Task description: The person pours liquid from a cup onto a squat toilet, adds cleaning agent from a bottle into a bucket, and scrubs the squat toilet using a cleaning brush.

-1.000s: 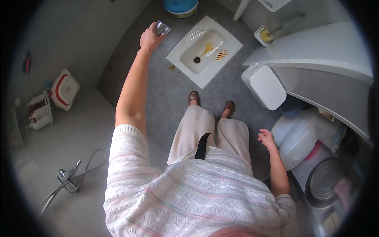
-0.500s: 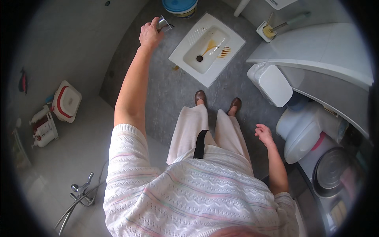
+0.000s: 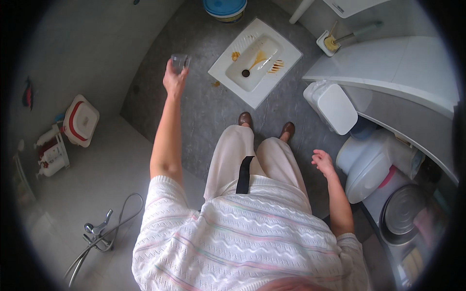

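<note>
Left fingers (image 3: 184, 72) grip a clear cup (image 3: 180, 60); the floor toilet (image 3: 253, 98) is right of them. Right fingers (image 3: 318, 155) are loose, holding nothing. Holding the cup seems the step; the next move needs care.

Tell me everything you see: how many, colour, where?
Cup: 1, clear, upper left
Squat toilet: 1, stained white, floor
Bucket: 1, blue lid, far floor
Brush holder: 1, white, upper right
Bin: 1, white, right
Counter: 1, white, right
Basins: count unclear, pale, right
Metalware: count unclear, grey, lower right
Shower tap: 1, silver, lower left
Bottles: at least 2, white, left
Container: 1, white and red, left
Shoes: 2, brown, floor
Top: 1, white, worn
Left hand: 1, bare, around cup
Right hand: 1, bare, right
</note>
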The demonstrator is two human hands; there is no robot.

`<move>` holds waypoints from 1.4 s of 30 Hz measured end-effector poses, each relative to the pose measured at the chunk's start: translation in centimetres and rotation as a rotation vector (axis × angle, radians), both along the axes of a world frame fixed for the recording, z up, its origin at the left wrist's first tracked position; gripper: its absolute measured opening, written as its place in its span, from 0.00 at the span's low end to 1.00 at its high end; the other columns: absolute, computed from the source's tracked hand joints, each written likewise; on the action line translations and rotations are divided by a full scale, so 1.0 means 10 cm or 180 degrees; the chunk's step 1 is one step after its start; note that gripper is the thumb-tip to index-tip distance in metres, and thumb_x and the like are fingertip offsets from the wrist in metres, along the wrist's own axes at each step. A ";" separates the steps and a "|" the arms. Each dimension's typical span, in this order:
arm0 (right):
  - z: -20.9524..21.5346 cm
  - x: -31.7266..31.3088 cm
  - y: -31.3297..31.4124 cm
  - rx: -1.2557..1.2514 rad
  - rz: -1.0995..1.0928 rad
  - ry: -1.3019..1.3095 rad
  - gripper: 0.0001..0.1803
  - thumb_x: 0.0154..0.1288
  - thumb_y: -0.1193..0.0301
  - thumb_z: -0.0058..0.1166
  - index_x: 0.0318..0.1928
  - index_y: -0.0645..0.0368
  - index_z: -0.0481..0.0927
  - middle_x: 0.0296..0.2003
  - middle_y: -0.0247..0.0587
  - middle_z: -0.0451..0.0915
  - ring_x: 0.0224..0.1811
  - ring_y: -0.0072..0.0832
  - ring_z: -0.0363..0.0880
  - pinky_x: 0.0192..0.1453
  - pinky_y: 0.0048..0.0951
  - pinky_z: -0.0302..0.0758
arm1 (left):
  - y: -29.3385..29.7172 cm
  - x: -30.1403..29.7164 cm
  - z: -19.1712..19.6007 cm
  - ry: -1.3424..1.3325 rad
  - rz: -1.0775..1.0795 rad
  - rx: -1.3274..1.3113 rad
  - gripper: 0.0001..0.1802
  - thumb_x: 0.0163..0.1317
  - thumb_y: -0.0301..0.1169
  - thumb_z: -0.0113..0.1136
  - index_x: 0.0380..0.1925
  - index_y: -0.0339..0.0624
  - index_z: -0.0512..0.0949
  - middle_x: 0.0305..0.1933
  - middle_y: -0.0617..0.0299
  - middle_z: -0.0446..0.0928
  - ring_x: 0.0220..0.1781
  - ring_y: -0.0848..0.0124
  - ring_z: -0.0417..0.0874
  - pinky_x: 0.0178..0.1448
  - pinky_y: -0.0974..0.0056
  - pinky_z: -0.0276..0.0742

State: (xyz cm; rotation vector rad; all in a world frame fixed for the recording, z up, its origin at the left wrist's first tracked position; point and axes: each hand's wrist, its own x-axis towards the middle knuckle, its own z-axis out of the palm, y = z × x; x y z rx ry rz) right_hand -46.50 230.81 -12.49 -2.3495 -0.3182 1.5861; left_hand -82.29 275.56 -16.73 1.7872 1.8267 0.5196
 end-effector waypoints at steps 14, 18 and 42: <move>0.04 -0.06 0.14 0.0021 0.0272 0.0116 0.19 0.54 0.72 0.49 0.48 0.65 0.70 0.28 0.34 0.77 0.25 0.19 0.74 0.29 0.19 0.69 | -1.21 -0.21 -0.11 -0.0283 0.0313 -0.0758 0.40 0.41 0.39 0.65 0.56 0.44 0.60 0.46 0.48 0.73 0.47 0.58 0.75 0.51 0.61 0.70; -0.06 0.07 0.07 0.0024 0.0506 0.0226 0.20 0.55 0.70 0.50 0.49 0.61 0.69 0.29 0.32 0.76 0.26 0.17 0.74 0.25 0.18 0.66 | -1.26 0.22 0.22 -0.0474 0.0201 -0.0722 0.41 0.40 0.40 0.65 0.56 0.43 0.60 0.45 0.48 0.74 0.46 0.58 0.76 0.50 0.61 0.70; -0.33 1.85 -1.82 -0.0526 0.0708 -0.0172 0.21 0.51 0.70 0.51 0.48 0.58 0.70 0.33 0.33 0.76 0.23 0.19 0.75 0.18 0.21 0.64 | -3.38 1.19 0.27 -0.1302 0.0904 -0.1162 0.41 0.42 0.39 0.67 0.56 0.37 0.59 0.43 0.51 0.73 0.41 0.67 0.77 0.44 0.67 0.73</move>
